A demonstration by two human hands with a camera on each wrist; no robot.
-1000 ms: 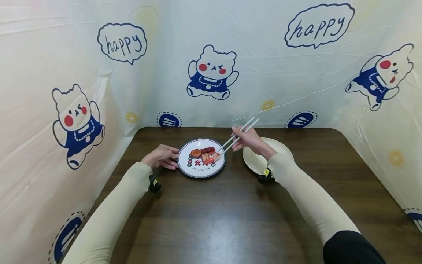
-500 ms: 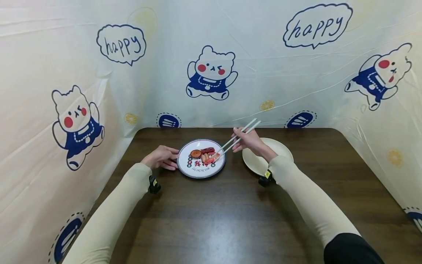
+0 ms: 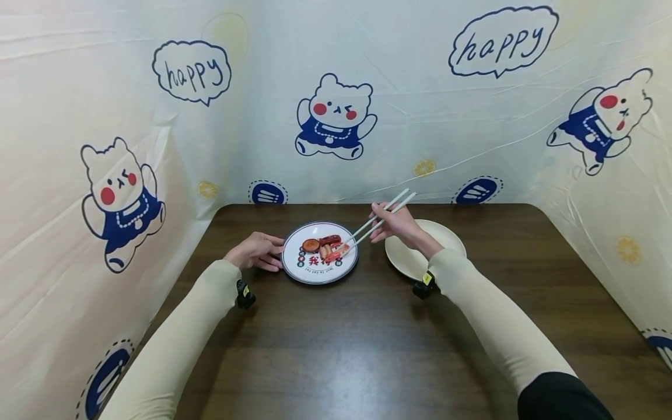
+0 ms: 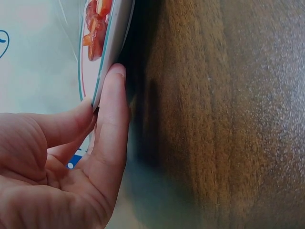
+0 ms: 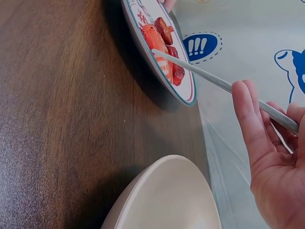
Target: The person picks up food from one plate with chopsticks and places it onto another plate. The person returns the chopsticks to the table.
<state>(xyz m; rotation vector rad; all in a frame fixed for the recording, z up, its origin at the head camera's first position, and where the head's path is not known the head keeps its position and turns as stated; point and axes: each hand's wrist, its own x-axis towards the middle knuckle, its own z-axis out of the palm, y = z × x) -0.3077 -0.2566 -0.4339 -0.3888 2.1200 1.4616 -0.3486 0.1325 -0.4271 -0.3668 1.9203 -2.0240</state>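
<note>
In the head view my left hand (image 3: 254,251) pinches the left rim of a white plate with a blue edge (image 3: 326,228); its thumb is on the rim, with a finger underneath. Pale chopsticks (image 3: 362,230) are held in my right hand (image 3: 401,224), slanting down to the plate. Their tips overlap a striped red-orange shrimp (image 5: 155,40) in the right wrist view. Beside the shrimp lie a round brown slice (image 3: 311,245), a dark red sausage piece (image 3: 330,239) and a light brown piece (image 3: 324,251).
A cream bowl (image 3: 443,234) stands right of the plate, partly hidden under my right hand and wrist. Both rest on a dark wooden table (image 3: 336,350). A printed cloth (image 3: 336,35) with bears encloses the back and sides.
The chopsticks and right hand have shifted only very slightly. The left hand keeps its hold on the plate, and the food pieces lie as before.
</note>
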